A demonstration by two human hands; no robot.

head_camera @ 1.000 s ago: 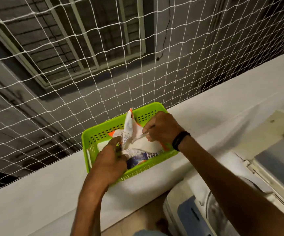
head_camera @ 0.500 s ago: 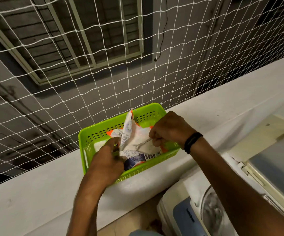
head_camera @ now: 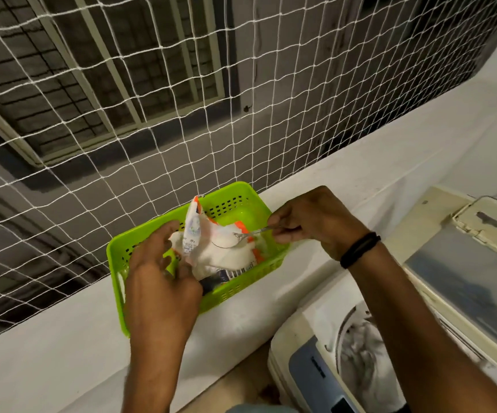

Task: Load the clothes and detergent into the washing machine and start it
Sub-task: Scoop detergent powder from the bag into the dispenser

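Ledge (head_camera: 360,186) by netting (head_camera: 152,114): left hand (head_camera: 161,281) grips pouch (head_camera: 220,254) in basket (head_camera: 113,254), right hand (head_camera: 315,222) pinches spoon (head_camera: 253,232) (load unclear); best carried level to washer (head_camera: 301,338).

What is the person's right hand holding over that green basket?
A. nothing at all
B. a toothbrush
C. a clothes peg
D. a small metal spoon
D: the right hand pinches the handle of a thin metal spoon, whose bowl is over the open detergent packet in the green basket.
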